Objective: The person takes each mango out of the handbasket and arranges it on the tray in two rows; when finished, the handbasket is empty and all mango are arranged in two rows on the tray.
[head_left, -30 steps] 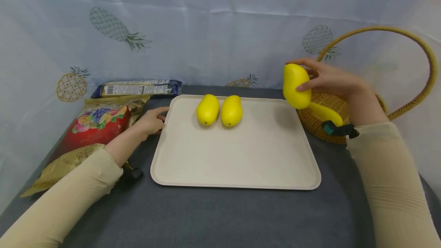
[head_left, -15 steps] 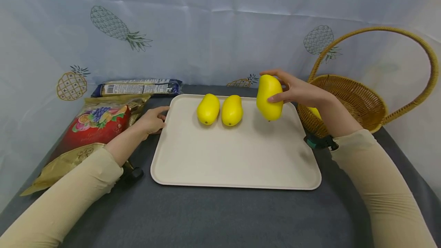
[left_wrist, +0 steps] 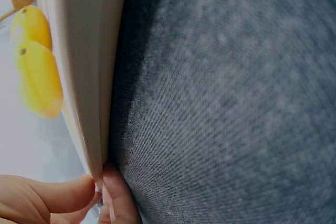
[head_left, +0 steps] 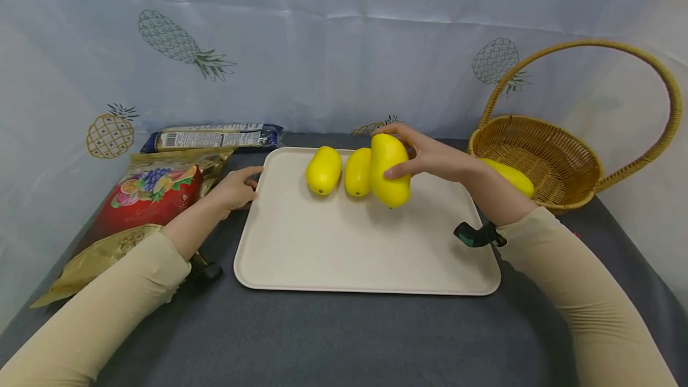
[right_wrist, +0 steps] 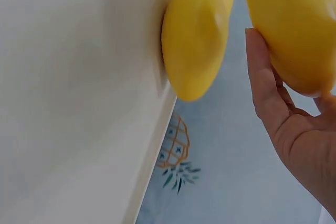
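Note:
My right hand (head_left: 438,157) holds a yellow mango (head_left: 390,171) over the back middle of the beige tray (head_left: 349,249), thumb on its near side. In the right wrist view the same mango (right_wrist: 296,30) hangs apart from the tray surface. Two other mangoes, one on the left (head_left: 323,171) and one beside it (head_left: 357,173), lie side by side on the tray; the held one overlaps the second in the head view. At the tray's left edge, my left hand (head_left: 235,189) pinches the rim, with the thumb (left_wrist: 73,195) on top and fingers below.
A wicker basket (head_left: 583,196) with a tall handle stands at the right, a yellow fruit (head_left: 513,178) in it, partly behind my forearm. On the left lie a red and gold food bag (head_left: 156,196) and a blue packet (head_left: 215,137). A pineapple-print cloth (head_left: 322,46) hangs behind.
My right hand has carried the mango leftward and down from near the basket to beside the two on the tray. My left hand has stayed at the tray's edge.

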The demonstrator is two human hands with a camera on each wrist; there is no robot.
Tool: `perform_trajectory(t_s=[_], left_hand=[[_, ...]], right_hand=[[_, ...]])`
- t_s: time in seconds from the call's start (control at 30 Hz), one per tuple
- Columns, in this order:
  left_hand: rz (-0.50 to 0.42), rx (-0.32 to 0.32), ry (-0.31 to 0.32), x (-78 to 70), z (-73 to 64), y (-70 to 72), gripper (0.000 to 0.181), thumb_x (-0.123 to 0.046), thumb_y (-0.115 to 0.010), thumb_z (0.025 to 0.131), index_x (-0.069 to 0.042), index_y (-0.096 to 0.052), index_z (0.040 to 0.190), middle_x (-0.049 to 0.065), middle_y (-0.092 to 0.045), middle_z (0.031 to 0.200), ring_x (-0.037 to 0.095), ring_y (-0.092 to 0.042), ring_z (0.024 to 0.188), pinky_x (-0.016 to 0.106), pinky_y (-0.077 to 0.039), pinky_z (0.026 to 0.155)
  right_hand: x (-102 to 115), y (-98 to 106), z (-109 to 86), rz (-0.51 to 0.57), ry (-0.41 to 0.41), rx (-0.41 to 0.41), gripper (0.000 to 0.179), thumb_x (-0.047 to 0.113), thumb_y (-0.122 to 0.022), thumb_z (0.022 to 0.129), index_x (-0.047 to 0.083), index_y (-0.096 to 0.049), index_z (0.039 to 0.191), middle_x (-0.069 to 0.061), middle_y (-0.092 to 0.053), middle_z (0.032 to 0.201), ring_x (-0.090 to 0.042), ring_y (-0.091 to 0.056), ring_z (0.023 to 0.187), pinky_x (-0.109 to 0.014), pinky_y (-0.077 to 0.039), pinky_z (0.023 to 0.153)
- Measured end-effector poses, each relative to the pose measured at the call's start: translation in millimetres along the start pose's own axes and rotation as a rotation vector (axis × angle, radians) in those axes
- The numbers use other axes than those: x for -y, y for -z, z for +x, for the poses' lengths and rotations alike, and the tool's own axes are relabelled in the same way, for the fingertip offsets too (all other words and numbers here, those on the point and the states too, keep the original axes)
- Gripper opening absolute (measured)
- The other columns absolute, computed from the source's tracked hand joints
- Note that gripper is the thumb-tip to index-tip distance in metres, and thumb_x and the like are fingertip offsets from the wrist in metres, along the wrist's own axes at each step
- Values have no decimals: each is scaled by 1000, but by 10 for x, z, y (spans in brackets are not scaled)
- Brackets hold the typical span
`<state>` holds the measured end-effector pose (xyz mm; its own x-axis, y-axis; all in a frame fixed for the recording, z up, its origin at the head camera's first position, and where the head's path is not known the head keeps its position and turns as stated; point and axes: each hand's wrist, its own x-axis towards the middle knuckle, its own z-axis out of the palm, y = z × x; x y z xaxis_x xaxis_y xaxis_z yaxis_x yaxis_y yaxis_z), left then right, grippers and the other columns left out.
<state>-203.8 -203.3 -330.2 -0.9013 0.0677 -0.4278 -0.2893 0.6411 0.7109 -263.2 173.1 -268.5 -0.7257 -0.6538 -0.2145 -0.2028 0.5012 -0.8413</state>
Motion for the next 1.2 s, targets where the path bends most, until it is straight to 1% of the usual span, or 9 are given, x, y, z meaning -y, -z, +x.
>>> perform_trajectory(t_s=[0.2,0.47,0.7,0.8,0.93,1.2], left_hand=[[0,4,-4,6,9,1,73,3,-43,97,-11,-9,161,31,-35,146,30,-56,110,21,-49,71],[-3,5,-11,16,10,5,73,3,-44,97,-10,-10,161,30,-37,143,27,-53,103,23,-47,69],[-1,2,-14,14,6,13,74,3,-44,96,-10,-11,160,29,-37,142,22,-52,93,24,-45,68],[-5,2,-8,5,6,5,73,4,-43,96,-11,-11,161,29,-37,142,23,-52,94,24,-45,68],[-8,1,-3,-3,0,-1,73,3,-43,97,-12,-11,161,28,-37,143,24,-52,99,22,-45,69],[-7,1,-7,-2,2,3,73,3,-44,97,-11,-11,160,29,-38,141,21,-54,94,22,-47,67]], right_hand=[[115,-198,76,33,24,51,76,21,-73,83,29,-32,146,-9,-41,141,-34,-52,121,-42,-52,93],[229,-446,143,63,16,97,75,23,-74,82,27,-32,143,-11,-45,134,-31,-51,119,-41,-52,92],[256,-621,205,70,-11,100,76,26,-75,81,27,-32,143,-11,-46,133,-30,-53,119,-41,-56,87],[255,-677,225,87,-22,96,75,25,-74,81,26,-32,143,-11,-46,134,-29,-54,119,-41,-57,86],[257,-754,252,136,-44,95,74,23,-75,82,25,-31,142,-13,-45,134,-28,-56,117,-41,-58,85],[234,-931,314,184,-96,89,74,22,-75,83,25,-31,142,-13,-45,132,-26,-60,111,-37,-58,83]])
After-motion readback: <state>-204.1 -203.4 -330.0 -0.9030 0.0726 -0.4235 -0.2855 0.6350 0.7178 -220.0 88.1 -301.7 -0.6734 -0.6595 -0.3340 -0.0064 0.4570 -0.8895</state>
